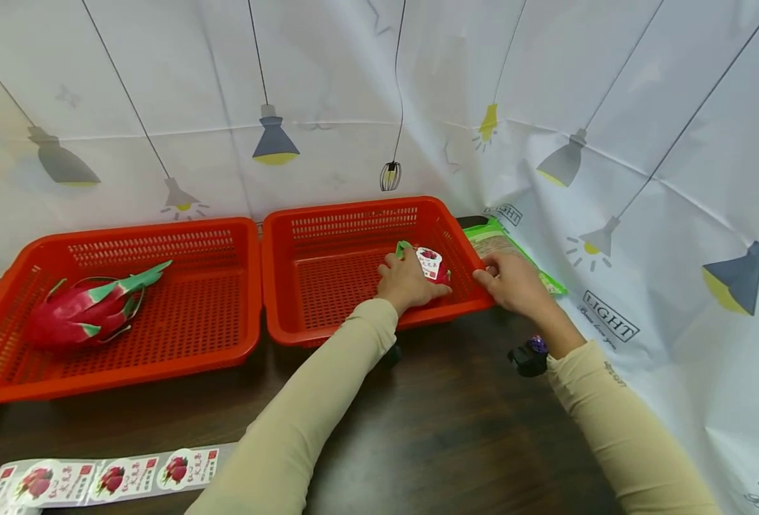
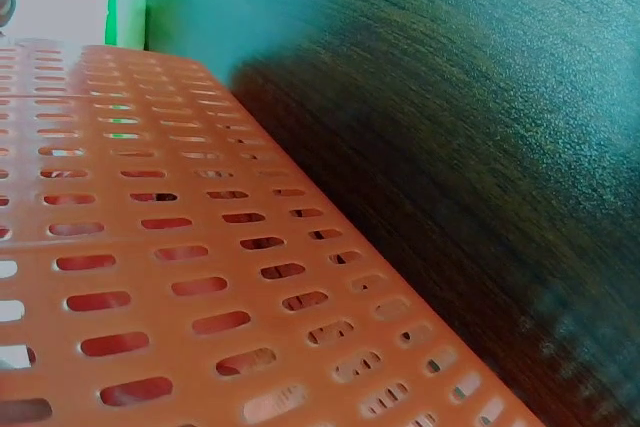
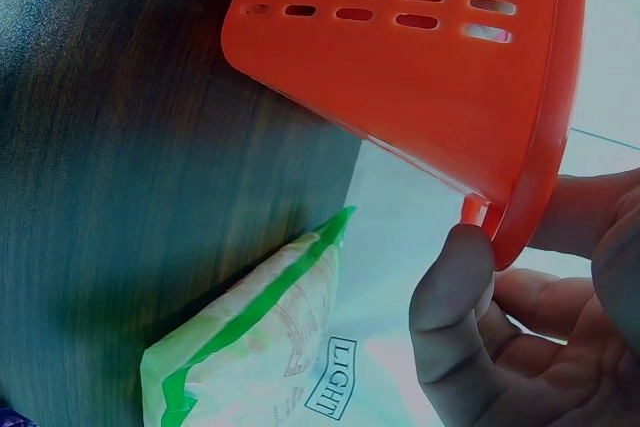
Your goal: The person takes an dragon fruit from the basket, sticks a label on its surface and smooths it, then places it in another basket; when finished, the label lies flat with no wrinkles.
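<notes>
In the head view my left hand (image 1: 410, 280) reaches into the right red basket (image 1: 353, 209) and grips a dragon fruit (image 1: 436, 269), red with green tips, near the basket's front right corner. A white label (image 1: 428, 260) with a fruit picture sits on top of it. My right hand (image 1: 504, 280) holds the same basket's right rim from outside. In the right wrist view the fingers (image 3: 455, 312) curl at the rim of the red basket (image 3: 420, 57). The left wrist view shows only the basket's slotted wall (image 2: 150, 247) and the table, not the hand.
A second red basket (image 1: 128, 232) on the left holds another dragon fruit (image 1: 86, 309). A green-edged bag (image 1: 514, 250) (image 3: 250, 347) lies right of the baskets against the printed curtain. A strip of fruit labels (image 1: 102, 478) lies at the front left of the dark table (image 1: 450, 415).
</notes>
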A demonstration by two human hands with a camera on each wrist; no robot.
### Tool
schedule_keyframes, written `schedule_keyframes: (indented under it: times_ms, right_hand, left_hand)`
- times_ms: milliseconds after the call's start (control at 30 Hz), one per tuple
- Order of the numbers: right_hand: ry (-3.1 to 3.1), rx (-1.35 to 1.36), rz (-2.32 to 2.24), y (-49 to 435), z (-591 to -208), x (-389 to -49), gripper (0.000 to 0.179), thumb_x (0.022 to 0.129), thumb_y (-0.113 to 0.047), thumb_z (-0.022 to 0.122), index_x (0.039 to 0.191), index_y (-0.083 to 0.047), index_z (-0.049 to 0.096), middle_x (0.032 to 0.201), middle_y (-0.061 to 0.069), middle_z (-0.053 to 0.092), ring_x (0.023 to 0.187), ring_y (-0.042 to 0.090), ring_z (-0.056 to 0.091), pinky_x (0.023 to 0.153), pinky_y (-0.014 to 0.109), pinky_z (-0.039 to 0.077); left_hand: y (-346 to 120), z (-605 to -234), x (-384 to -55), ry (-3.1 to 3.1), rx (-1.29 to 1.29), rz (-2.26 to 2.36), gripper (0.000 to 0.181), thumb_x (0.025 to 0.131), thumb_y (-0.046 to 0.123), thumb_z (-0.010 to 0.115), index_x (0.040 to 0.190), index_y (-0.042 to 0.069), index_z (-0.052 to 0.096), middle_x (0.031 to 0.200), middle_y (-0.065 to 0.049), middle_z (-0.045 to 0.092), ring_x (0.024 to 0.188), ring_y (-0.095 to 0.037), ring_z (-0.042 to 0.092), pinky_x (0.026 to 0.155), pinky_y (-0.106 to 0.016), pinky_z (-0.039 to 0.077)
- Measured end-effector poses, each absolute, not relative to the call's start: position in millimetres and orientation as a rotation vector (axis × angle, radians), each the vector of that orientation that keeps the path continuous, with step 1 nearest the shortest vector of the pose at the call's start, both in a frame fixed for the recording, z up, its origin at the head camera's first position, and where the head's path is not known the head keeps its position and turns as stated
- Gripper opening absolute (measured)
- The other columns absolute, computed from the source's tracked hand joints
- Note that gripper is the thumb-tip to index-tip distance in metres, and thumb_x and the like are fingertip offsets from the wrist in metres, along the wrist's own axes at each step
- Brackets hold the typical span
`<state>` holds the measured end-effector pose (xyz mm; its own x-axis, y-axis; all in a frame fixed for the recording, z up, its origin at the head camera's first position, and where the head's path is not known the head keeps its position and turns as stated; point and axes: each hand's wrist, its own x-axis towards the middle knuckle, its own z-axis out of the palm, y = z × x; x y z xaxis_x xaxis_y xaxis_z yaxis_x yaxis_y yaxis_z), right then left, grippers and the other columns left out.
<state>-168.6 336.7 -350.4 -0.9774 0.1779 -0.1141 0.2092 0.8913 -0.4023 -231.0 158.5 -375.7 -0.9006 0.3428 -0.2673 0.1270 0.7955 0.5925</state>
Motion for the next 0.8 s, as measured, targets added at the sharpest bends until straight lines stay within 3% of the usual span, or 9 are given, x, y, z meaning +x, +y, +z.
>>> schedule_keyframes:
  times_ms: [200, 400, 633, 800]
  right_hand:
    - [3.008, 0.221, -0.626, 338, -352, -177, 0.042, 0.101, -0.023, 0.059, 0.13, 0.008, 0.058, 0.11, 0.027, 0.068, 0.086, 0.031, 0.064, 0.078, 0.043, 0.057]
    - [2.982, 0.188, -0.637, 345, -349, -188, 0.044, 0.102, -0.023, 0.059, 0.131, 0.009, 0.057, 0.109, 0.027, 0.067, 0.079, 0.027, 0.064, 0.067, 0.033, 0.055]
    - [2.98, 0.159, -0.639, 367, -345, -196, 0.048, 0.102, -0.025, 0.059, 0.132, 0.011, 0.055, 0.108, 0.029, 0.067, 0.077, 0.025, 0.063, 0.066, 0.032, 0.056]
    - [2.952, 0.18, -0.66, 383, -351, -193, 0.05, 0.103, -0.025, 0.057, 0.134, 0.013, 0.052, 0.11, 0.032, 0.066, 0.074, 0.023, 0.064, 0.065, 0.033, 0.059]
  left_hand:
    - [150, -375, -235, 2.57, 0.364, 0.94, 0.097, 0.081, 0.048, 0.081, 0.155, 0.012, 0.029, 0.143, -0.017, 0.041, 0.131, -0.036, 0.042, 0.111, -0.05, 0.046]
    - [140, -371, -238, 2.462, 0.449, 1.113, 0.095, 0.082, 0.042, 0.082, 0.155, 0.013, 0.028, 0.144, -0.016, 0.04, 0.128, -0.035, 0.046, 0.108, -0.051, 0.048]
    - [143, -357, -234, 2.424, 0.555, 1.212, 0.086, 0.086, 0.031, 0.081, 0.153, 0.013, 0.031, 0.141, -0.011, 0.045, 0.122, -0.026, 0.053, 0.101, -0.044, 0.055]
    - [118, -340, -210, 2.425, 0.816, 1.264, 0.077, 0.09, 0.033, 0.075, 0.153, 0.014, 0.036, 0.143, -0.01, 0.048, 0.123, -0.022, 0.053, 0.092, -0.036, 0.059]
